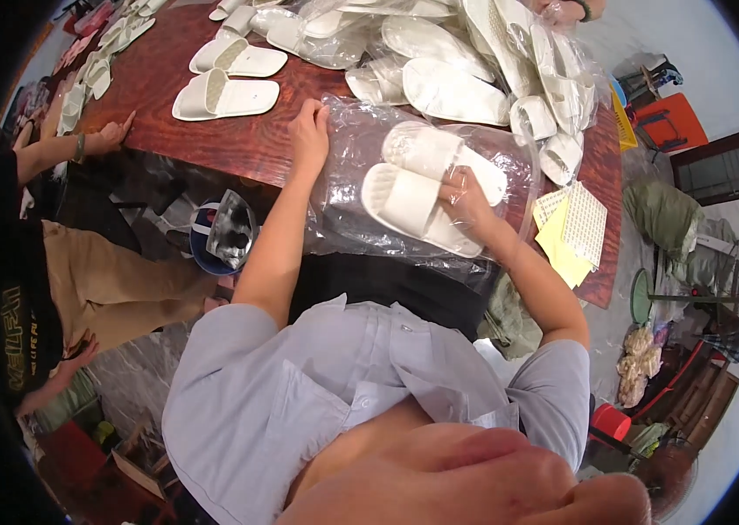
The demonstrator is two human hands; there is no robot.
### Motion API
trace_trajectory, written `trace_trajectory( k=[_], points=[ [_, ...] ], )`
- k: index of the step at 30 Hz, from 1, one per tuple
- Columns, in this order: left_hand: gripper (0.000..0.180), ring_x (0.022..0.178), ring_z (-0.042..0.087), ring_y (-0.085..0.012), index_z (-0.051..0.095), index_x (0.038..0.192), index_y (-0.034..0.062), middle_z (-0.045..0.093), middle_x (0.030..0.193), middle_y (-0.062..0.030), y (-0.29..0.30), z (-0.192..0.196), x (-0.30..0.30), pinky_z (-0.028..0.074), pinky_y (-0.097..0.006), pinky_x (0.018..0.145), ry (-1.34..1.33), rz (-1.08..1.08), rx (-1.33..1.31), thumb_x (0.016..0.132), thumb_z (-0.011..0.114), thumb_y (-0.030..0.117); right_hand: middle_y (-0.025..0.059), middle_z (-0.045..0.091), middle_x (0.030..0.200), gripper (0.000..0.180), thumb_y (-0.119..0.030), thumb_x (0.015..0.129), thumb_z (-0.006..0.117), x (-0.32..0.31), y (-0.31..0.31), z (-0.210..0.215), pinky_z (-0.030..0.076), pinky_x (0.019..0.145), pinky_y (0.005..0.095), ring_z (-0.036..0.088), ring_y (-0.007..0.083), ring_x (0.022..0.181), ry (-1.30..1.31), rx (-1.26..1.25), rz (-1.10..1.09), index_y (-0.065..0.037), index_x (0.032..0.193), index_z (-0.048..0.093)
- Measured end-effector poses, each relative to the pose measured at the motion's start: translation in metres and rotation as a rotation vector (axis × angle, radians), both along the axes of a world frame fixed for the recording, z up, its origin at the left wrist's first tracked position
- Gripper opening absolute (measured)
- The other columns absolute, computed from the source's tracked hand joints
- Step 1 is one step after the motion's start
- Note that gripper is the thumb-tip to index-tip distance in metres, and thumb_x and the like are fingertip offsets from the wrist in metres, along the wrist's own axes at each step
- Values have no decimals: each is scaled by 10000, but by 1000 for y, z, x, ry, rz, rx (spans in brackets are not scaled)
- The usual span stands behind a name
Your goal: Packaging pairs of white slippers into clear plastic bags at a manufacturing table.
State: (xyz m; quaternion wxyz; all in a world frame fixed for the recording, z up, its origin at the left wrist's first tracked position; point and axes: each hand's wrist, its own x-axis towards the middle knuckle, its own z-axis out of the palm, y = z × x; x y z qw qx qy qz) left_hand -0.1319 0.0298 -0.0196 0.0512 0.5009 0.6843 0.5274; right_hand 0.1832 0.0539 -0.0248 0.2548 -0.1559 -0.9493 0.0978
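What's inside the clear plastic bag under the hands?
A pair of white slippers lies inside the clear plastic bag, with the right hand on them. The left hand covers the bag's far corner.

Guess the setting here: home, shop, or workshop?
Likely a small packing workshop: loose white slippers lie on a wooden table, bagged pairs are piled behind, and both hands work a pair in a clear bag.

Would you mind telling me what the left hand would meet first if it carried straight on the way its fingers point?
The left hand, resting on the clear plastic bag, points up the table; it would probably meet the bagged white slippers first, though depth is hard to judge.
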Motion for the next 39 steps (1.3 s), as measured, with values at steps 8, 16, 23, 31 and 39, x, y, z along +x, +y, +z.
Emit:
trace_trajectory(
  k=[8,16,23,31,39],
  points=[
    [381,971,602,-400,558,1220,79,622,1031,-221,0,9,-6,480,-472,766,421,-54,-130,861,671,139,107,600,891,130,-48,730,598,36,-3,11,393,874,412,583,306,902,28,-177,-77,-65,845,656],
    [512,1196,475,-375,507,1378,244,530,1240,-187,-31,67,126,397,-496,952,662,-484,-124,898,623,380,118,631,966,182,-58,741,598,38,-1,9,409,877,428,596,315,975,-95,-117,-142,-72,901,683],
    [684,1351,302,-409,423,1456,330,410,1404,-199,-12,-26,119,205,-581,1070,684,-501,-192,857,544,637,118,647,923,119,-82,754,632,75,-10,9,436,906,433,553,356,970,-96,1,-373,-55,844,705],
    [683,1386,258,-429,401,1462,364,372,1451,-204,-18,-24,123,202,-604,1074,813,-461,-248,867,483,690,166,650,878,153,59,740,593,154,-43,61,453,842,409,594,359,889,92,-111,-826,26,868,668],
    [685,1360,289,-460,488,1408,341,405,1433,-198,-10,-39,115,226,-647,1033,833,-429,-162,825,526,699,112,710,966,219,-17,798,685,68,-148,165,528,722,301,678,173,838,854,-773,-731,76,995,705]
  ],
)
